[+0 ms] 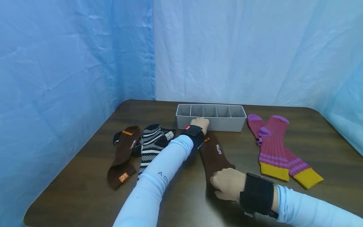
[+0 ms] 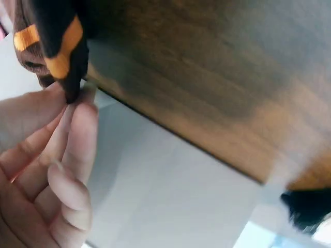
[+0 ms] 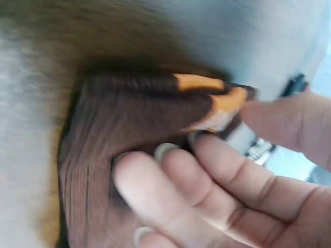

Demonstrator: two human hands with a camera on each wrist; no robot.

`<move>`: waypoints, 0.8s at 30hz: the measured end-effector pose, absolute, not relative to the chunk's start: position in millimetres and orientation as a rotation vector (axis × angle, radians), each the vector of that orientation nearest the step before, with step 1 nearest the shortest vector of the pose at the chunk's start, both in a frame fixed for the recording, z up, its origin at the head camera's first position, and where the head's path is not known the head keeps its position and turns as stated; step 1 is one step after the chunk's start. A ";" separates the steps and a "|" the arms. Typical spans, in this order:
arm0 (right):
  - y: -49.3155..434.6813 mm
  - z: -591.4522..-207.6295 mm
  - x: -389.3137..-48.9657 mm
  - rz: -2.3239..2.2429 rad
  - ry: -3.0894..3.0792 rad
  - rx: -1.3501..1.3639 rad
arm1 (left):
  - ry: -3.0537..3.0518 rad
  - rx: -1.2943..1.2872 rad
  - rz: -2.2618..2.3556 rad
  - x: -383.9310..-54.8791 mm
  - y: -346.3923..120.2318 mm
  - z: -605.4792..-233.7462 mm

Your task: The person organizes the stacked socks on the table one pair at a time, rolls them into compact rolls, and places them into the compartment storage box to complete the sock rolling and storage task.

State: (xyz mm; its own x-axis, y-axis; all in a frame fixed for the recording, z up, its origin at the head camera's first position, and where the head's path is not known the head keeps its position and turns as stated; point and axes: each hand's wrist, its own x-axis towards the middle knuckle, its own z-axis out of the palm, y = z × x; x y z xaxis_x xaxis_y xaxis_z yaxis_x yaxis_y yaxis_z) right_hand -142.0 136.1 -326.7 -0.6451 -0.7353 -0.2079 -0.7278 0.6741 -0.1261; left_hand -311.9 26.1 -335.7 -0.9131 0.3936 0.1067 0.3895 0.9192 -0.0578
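A brown sock (image 1: 214,154) with "COTTON" lettering stretches between my two hands near the middle of the table. Its far end, with an orange mark, is pinched by my left hand (image 1: 200,122), close in front of the grey box. In the left wrist view, thumb and fingertips squeeze the tip of the brown and orange knit (image 2: 77,67). My right hand (image 1: 228,183) holds the near end; the right wrist view shows thumb and index finger on the orange-patched edge (image 3: 199,82), the other fingers lying over the ribbed fabric.
A grey box (image 1: 210,124) with several compartments stands at the back. On the left lie another brown sock (image 1: 120,157) and black-and-white patterned socks (image 1: 151,142), partly behind my left arm. Pink socks with yellow cuffs (image 1: 273,148) lie right. Blue sheets (image 1: 241,53) hang around the table (image 1: 82,189).
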 end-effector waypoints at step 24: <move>127.8 -318.7 -140.2 -0.030 2.644 -1.199 | -3.106 -1.002 0.147 -280.1 48.1 -331.1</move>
State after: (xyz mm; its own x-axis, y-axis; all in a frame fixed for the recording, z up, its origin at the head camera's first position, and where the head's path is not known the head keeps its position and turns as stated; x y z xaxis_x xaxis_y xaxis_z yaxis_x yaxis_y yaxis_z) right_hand -140.2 127.8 -318.7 -0.6352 -0.7442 -0.2067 -0.7392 0.6633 -0.1165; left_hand -280.1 48.1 -331.1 -0.8048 0.5752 -0.1467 0.5864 0.8087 -0.0466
